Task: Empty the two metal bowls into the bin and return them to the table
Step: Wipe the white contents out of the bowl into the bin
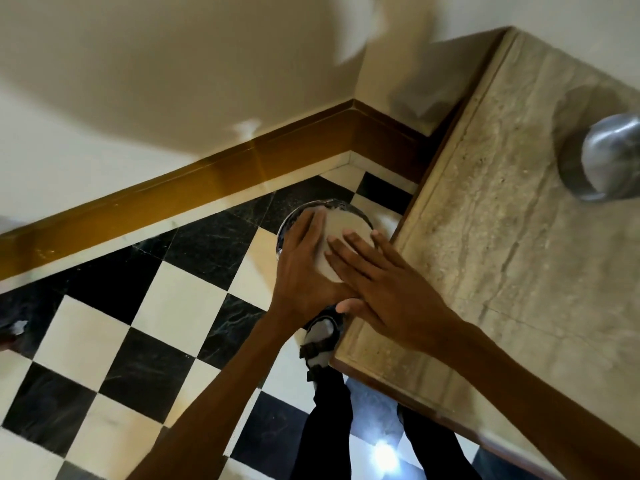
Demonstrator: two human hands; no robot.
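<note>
One metal bowl [341, 230] is tipped over the round dark-rimmed bin [286, 226] on the floor beside the table corner, with its pale underside towards me. My left hand [301, 265] grips the bowl's left edge. My right hand [381, 289] lies flat against its underside, fingers spread and straight. What is inside the bowl and the bin is hidden. The second metal bowl [609, 157] stands on the marble table [502, 254] at the far right, blurred and partly cut off by the frame edge.
The floor is black-and-white checkered tile [166, 306], with a brown skirting board [207, 168] along the cream walls meeting in a corner behind the bin. My sandalled foot [320, 341] stands against the table's wooden edge.
</note>
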